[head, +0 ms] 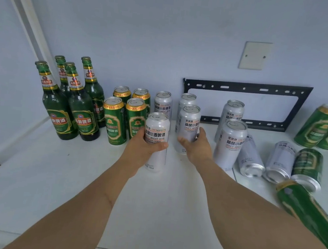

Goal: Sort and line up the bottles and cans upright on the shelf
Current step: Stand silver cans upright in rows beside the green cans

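Several green glass bottles (69, 104) stand upright at the back left of the white shelf (55, 174). Beside them stand several green cans (114, 120), then silver cans (162, 103). My left hand (144, 148) grips an upright silver can (157, 131) near its middle. My right hand (196, 145) wraps around the lower part of another upright silver can (189, 122). Two more silver cans (231, 142) stand to the right. Silver cans (250, 157) and green cans (307, 166) lie on their sides at the right.
A black metal bracket (247, 89) leans against the back wall. A white cover plate (254, 55) is on the wall above it. Two green cans (325, 128) lean at the far right. One large green can (306, 212) lies near my right forearm.
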